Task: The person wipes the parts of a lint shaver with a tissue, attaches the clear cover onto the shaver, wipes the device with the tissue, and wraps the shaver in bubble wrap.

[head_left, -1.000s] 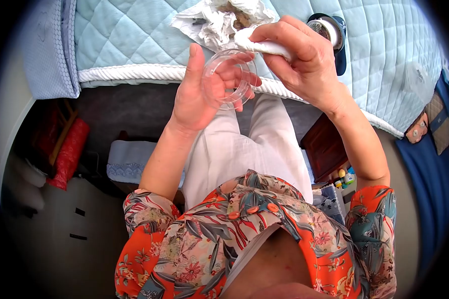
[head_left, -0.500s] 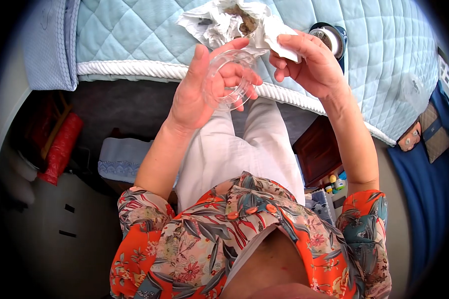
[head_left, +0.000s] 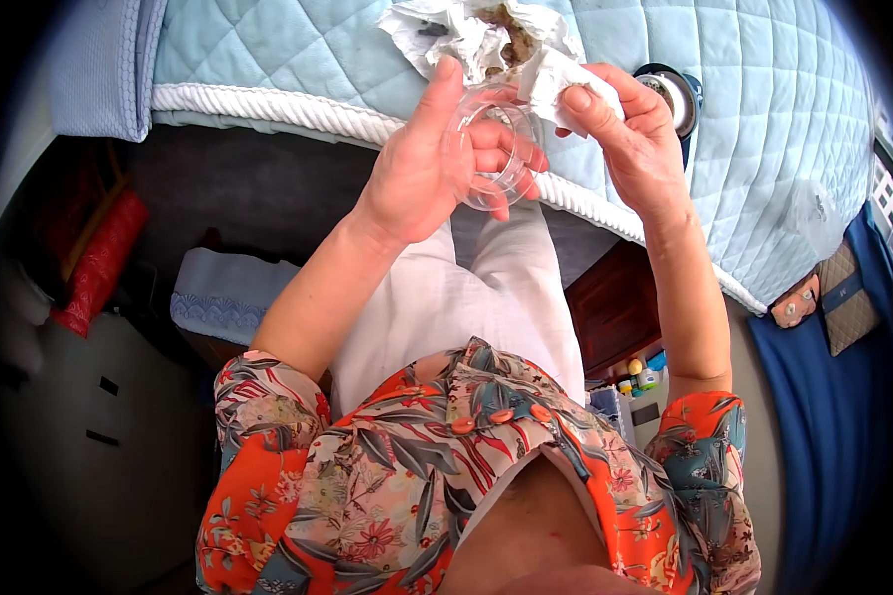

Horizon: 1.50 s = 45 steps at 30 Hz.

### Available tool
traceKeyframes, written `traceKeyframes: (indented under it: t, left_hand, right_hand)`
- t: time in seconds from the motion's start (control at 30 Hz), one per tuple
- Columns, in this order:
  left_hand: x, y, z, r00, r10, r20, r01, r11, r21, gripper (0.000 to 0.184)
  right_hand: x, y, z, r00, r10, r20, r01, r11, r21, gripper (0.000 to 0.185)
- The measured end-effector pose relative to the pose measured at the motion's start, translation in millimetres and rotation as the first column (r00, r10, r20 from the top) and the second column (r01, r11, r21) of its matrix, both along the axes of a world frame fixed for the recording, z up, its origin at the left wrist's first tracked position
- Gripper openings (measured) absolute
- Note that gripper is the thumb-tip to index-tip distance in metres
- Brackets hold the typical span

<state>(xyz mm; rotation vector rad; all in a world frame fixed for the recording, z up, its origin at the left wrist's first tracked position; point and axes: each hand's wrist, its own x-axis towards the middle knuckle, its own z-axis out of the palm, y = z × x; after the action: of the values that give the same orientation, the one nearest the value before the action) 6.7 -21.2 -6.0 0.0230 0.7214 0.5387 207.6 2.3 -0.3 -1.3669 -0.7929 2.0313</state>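
Observation:
My left hand (head_left: 407, 178) is curled round a clear, round plastic container (head_left: 494, 149), tilted so its wide rim shows; the fingers are visible through it. Pinched in my right hand (head_left: 637, 139) is a folded white tissue (head_left: 556, 84), close beside the container's upper edge. Just beyond both hands, crumpled white tissue paper (head_left: 407, 30) lies on the bed with brown matter (head_left: 516, 42) on it. To the right of my right hand is a dark-rimmed round object (head_left: 690, 89) with a white ring inside, partly hidden by the fingers.
A light blue quilt (head_left: 268, 50) with a white rope edge (head_left: 268, 109) covers the bed. On its right side lies a clear plastic piece (head_left: 816, 218). Below stand a cloth-covered box (head_left: 223, 297), a reddish wooden cabinet (head_left: 615, 307) and small bottles (head_left: 645, 375).
Both hands appear slightly further right, with the container and tissue still held. The tissue now sits closer to the container's rim. The camera view has shifted a little.

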Motion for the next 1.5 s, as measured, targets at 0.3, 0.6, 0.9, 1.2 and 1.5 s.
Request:
traceKeyframes:
  t: [0.3, 0.6, 0.9, 1.2, 1.5]
  left_hand:
    - [1, 1, 0, 0.998, -0.054, -0.044, 0.056, 0.997, 0.046, 0.082]
    - [0, 5, 0, 0.944, 0.021, -0.329, 0.066, 0.965, 0.253, 0.083]
    - [3, 3, -5, 0.826, 0.167, -0.539, 0.249, 0.749, 0.614, 0.089]
    - [7, -5, -7, 0.852, 0.301, -0.428, 0.133, 0.666, 0.734, 0.093]
    - [1, -5, -11, 0.759, 0.45, -0.472, 0.337, 0.348, 0.875, 0.086]
  right_hand:
    - [4, 5, 1, 0.933, 0.223, 0.283, -0.328, 0.852, 0.409, 0.019]
    - [-10, -21, 9, 0.973, 0.135, 0.189, -0.111, 0.985, -0.133, 0.023]
    - [-36, -42, 20, 0.936, -0.345, -0.064, 0.24, 0.762, -0.602, 0.019]
    - [-40, -41, 37, 0.843, -0.524, -0.121, 0.184, 0.492, -0.851, 0.018]
    - [-33, -57, 43, 0.605, -0.748, -0.272, 0.026, 0.36, -0.933, 0.03]
